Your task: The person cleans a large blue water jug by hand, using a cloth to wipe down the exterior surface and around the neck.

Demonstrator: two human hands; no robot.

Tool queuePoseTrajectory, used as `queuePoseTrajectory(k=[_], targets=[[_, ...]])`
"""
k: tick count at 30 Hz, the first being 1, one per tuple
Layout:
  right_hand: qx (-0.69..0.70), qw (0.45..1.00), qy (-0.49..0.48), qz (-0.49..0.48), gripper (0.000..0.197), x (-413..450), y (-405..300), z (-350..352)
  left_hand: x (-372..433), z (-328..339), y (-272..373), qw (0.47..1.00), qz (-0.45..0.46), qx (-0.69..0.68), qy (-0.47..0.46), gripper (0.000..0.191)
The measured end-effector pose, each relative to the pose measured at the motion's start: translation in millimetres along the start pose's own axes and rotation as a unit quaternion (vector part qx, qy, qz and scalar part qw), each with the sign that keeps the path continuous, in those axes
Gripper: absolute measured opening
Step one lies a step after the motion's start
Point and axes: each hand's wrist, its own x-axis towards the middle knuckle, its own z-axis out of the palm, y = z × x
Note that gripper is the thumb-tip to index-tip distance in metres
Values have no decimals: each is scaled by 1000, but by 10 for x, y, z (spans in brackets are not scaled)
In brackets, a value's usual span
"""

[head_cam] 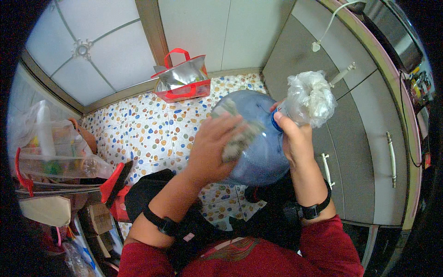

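A large translucent blue water jug (pixel 263 162) is tilted in front of my legs, above the tiled floor. My right hand (pixel 298 136) grips its neck, with the thumb over the blue cap (pixel 276 120). Clear crumpled plastic film (pixel 311 98) bulges out beyond the neck, above that hand. On the jug's near-left side, my left hand (pixel 214 149) presses a pale grey-green cloth (pixel 239 140) against the curved wall. Both this hand and the cloth are motion-blurred. The jug's underside is hidden.
A red bag with silver lining (pixel 183 81) stands open on the pebble-patterned floor (pixel 145 135) by the frosted door (pixel 91 52). Grey cabinets (pixel 356 138) with protruding handles line the right, below a hanging white plug (pixel 315 46). Filled clear plastic bags (pixel 55 152) sit left.
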Motion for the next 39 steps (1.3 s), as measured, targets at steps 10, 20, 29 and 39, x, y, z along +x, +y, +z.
queuePoseTrajectory(k=[10, 20, 29, 39], targets=[[2, 997, -33, 70, 30, -49, 138, -10, -131, 171, 396, 994, 51, -11, -99, 71], [-46, 997, -56, 33, 40, -70, -37, 15, 15, 40, -69, 973, -136, -185, -23, 67], [-47, 995, -58, 59, 39, -77, -26, -22, -159, 100, 467, 978, 163, -35, -125, 67], [-40, 996, -70, 31, 44, -92, -125, -10, -98, 156, -217, 949, -203, -240, 17, 60]])
